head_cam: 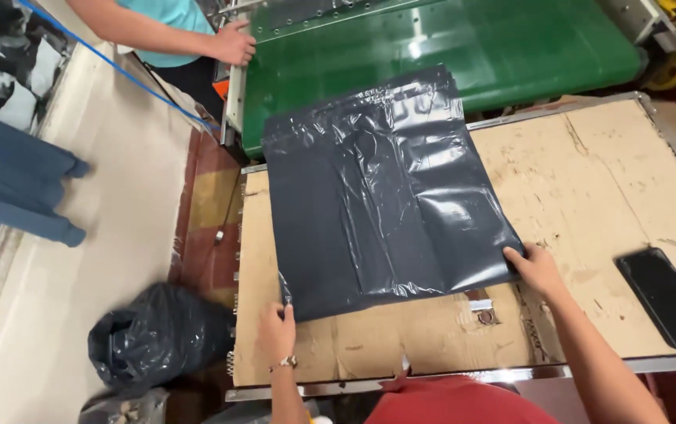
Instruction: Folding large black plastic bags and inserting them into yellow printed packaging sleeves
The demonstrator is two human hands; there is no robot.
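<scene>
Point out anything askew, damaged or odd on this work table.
The dark bags lie skewed to the table edge, held at the near corners by left hand and right hand. The cardboard covering the table is scuffed and torn. A phone lies loose on it.

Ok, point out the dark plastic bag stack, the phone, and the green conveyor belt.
dark plastic bag stack (385, 188), head view, middle of the top sheet.
phone (665, 297), head view, centre of its black screen.
green conveyor belt (511, 47), head view, bare belt surface.
</scene>
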